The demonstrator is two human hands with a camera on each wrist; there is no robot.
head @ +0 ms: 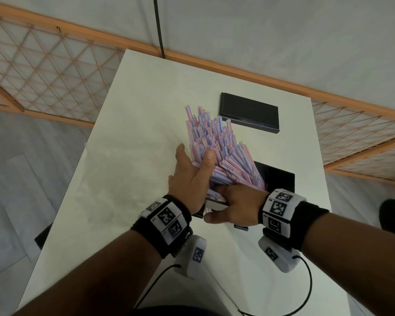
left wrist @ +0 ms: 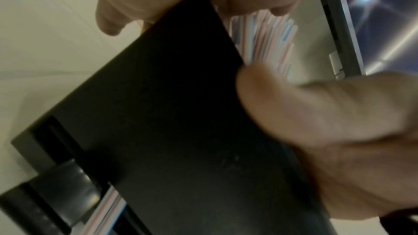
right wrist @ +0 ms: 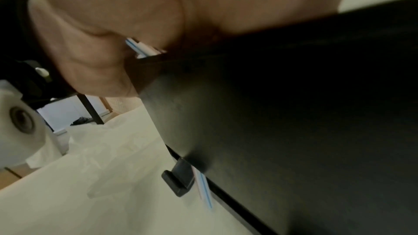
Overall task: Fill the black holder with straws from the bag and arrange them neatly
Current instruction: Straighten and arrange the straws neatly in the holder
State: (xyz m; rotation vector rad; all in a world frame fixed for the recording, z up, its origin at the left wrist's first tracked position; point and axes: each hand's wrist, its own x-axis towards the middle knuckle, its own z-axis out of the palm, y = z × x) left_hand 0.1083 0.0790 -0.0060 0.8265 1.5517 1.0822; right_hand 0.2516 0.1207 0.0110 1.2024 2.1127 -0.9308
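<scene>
A big bundle of pink, blue and white striped straws [head: 217, 142] stands in the black holder [head: 276, 179] and fans out up and to the left. My left hand [head: 193, 165] grips the bundle's left side, its thumb laid across the front. My right hand [head: 226, 202] holds the holder's near wall, fingers over the rim among the straw bases, thumb outside. The left wrist view shows the holder's dark wall [left wrist: 181, 113], straws [left wrist: 267, 38] above it and a thumb [left wrist: 316, 110] against it. In the right wrist view a straw [right wrist: 203, 185] pokes out at the holder's [right wrist: 294, 113] base.
The holder's flat black lid [head: 250, 112] lies on the white table [head: 135, 179] behind the straws. Crumpled clear plastic [right wrist: 101, 149] lies on the table near my right wrist. A black cable [head: 159, 26] hangs at the table's far edge. Wooden lattice screens stand on both sides.
</scene>
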